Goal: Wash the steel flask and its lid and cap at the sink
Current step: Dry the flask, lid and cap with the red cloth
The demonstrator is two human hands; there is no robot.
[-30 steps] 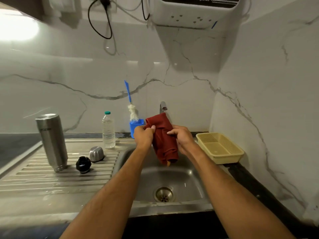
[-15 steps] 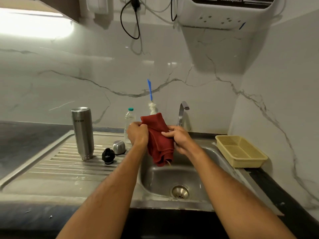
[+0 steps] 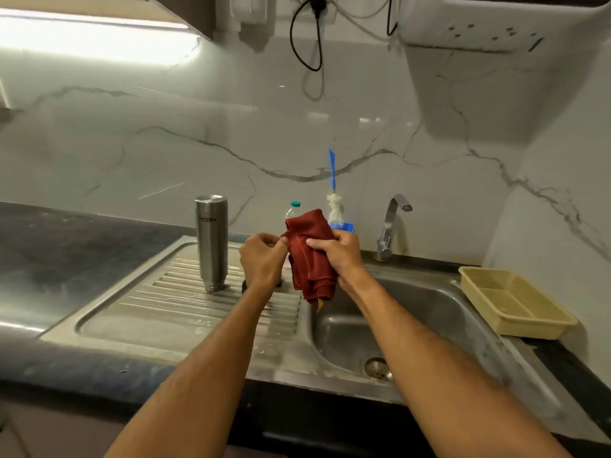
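1. Hands: your left hand [image 3: 263, 259] and right hand [image 3: 340, 256] both grip the red cloth [image 3: 310, 259], likely drying off.
2. Flask [image 3: 211, 242] stands inverted on the ribbed drainboard [image 3: 148, 312], apparently draining.
3. Lid and cap: hidden behind your left wrist; position cannot be confirmed.

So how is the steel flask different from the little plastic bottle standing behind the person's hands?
The steel flask is opaque brushed metal, while the plastic bottle is clear with a green cap. The flask stands in full view on the ribbed drainboard; the bottle is mostly hidden behind the red cloth, so only its top shows. The flask looks taller and wider. Both stand upright, untouched by either hand.
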